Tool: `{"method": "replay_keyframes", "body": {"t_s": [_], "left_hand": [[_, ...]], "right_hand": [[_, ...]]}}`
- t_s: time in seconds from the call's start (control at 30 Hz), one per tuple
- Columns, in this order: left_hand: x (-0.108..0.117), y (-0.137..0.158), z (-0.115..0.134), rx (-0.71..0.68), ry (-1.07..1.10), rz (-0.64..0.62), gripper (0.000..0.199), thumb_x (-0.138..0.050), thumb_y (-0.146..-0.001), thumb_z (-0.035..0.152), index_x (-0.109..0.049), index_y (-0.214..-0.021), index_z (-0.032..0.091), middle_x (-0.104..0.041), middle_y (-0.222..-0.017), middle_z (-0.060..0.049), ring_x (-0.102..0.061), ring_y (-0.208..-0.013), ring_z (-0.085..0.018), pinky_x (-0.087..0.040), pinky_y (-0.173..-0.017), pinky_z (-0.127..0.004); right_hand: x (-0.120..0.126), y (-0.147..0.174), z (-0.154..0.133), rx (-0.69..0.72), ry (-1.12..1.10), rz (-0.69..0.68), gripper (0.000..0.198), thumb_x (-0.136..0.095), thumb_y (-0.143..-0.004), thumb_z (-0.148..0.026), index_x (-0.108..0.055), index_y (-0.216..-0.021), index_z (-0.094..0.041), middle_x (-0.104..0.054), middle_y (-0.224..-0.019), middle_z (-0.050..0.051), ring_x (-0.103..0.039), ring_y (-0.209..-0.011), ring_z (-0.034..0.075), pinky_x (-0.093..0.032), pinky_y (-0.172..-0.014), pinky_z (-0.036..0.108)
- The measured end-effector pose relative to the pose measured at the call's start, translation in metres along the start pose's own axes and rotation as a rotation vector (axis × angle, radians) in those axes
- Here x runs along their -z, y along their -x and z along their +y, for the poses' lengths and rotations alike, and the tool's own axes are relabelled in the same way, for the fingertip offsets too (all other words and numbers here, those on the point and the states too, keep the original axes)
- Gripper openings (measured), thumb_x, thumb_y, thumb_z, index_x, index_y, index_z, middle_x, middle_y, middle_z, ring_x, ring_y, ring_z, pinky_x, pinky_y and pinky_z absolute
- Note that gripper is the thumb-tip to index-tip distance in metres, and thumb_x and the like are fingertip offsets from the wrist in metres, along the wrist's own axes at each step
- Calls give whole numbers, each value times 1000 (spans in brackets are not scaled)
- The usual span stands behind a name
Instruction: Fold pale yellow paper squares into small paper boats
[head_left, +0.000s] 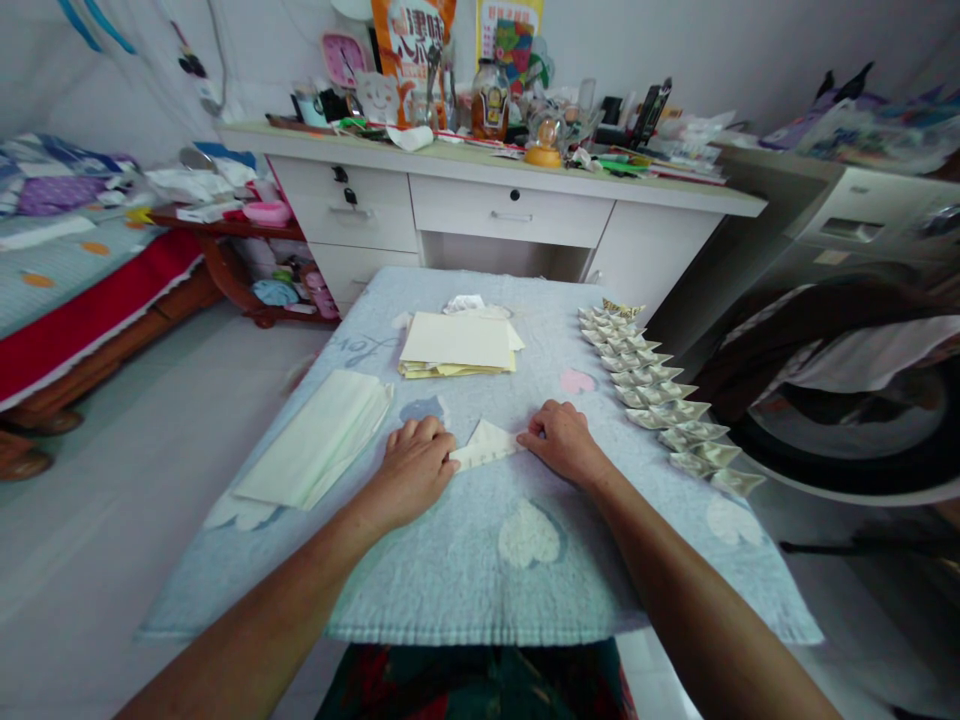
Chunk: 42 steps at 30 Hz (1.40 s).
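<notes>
Head camera faces forward, looking down across the table (442,575).

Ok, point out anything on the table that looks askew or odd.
The cream paper stack beyond the folded sheet is slightly askew: edges jut unevenly on its right. The farthest piece in the row of folded papers on the right looks odd, darker and yellower than the others. No spill shows.

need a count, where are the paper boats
In the head view, the paper boats sit on the table at right, between the right hand and the washer.
</notes>
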<state>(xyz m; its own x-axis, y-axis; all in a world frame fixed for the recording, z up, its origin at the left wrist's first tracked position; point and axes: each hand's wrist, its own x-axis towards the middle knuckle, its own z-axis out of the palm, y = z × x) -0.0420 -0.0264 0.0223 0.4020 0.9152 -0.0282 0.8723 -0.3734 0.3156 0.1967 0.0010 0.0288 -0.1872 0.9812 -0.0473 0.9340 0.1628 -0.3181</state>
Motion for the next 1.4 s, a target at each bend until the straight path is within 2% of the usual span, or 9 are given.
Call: {"method": "replay_keyframes", "body": {"t_s": [0.13, 0.27, 0.43, 0.7, 0.8, 0.9, 1.0, 1.07, 1.4], "left_hand": [[-3, 1, -1, 10, 9, 35, 14, -52, -84, 28, -56, -96, 23, -53, -105, -5, -44, -98, -24, -34, -84, -37], [-9, 1, -3, -135, 21, 109, 51, -50, -83, 14, -45, -130, 32, -48, -122, -5, -40, -112, -25, -31, -94, -40], [-12, 0, -3, -327, -44, 60, 53, -44, -86, 6, -53, -125, 41, -53, -122, -1, -37, -115, -25, -29, -95, -41], [-9, -2, -3, -342, -39, -10, 54, -44, -86, 5, -54, -125, 40, -56, -117, -1, -43, -107, -23, -31, -92, -40], [-8, -2, -2, -344, -36, -11, 52, -43, -87, 6, -54, -125, 39, -56, -117, -1, -43, -107, -23, -32, -91, -39], [-7, -2, -1, -349, -33, -14, 53, -43, -86, 5, -54, -125, 39, -56, -116, -2, -43, -106, -23, -32, -89, -39], [-7, -3, 0, -348, -22, -13, 53, -43, -86, 5, -54, -125, 40, -56, -115, -1, -43, -105, -23, -33, -89, -39], [-8, -3, -1, -339, -2, -13, 51, -43, -87, 7, -55, -124, 40, -56, -115, -1, -43, -105, -22, -33, -89, -38], [-8, -3, -9, -151, 53, 3, 53, -46, -84, 18, -40, -135, 31, -45, -130, -5, -36, -122, -24, -26, -105, -43]], "right_hand": [[0, 0, 1, -8, 10, 4, 20, -63, -82, -37, -67, -72, -19, -61, -87, 5, -49, -85, 19, -28, -70, 29], [-1, 0, 1, -19, 18, 4, 21, -64, -81, -38, -67, -72, -19, -60, -88, 5, -49, -86, 20, -27, -70, 30], [-1, 1, 1, -18, 15, 11, 18, -63, -82, -37, -66, -76, -20, -59, -89, 5, -49, -87, 20, -27, -70, 30], [-1, -3, 14, -2, -32, 45, 9, -62, -80, -27, -64, -77, -19, -57, -85, 5, -49, -83, 20, -32, -73, 30], [0, -1, 14, 81, -161, 183, 5, -60, -80, -18, -62, -84, -17, -58, -87, 5, -51, -85, 19, -36, -77, 30], [-1, 4, 3, 266, -298, 315, 13, -53, -83, -11, -59, -93, -17, -59, -90, 5, -52, -88, 18, -38, -81, 29], [-8, 8, -14, 410, -303, 205, 11, -50, -85, -11, -59, -89, -18, -60, -85, 4, -53, -83, 17, -39, -79, 28], [-15, 10, -22, 430, -235, 135, 11, -50, -87, -13, -60, -89, -18, -61, -85, 4, -52, -84, 17, -38, -79, 28], [-18, 11, -37, 280, 26, 46, 14, -56, -88, -31, -59, -91, -18, -59, -91, 6, -50, -86, 19, -33, -76, 30]]}}
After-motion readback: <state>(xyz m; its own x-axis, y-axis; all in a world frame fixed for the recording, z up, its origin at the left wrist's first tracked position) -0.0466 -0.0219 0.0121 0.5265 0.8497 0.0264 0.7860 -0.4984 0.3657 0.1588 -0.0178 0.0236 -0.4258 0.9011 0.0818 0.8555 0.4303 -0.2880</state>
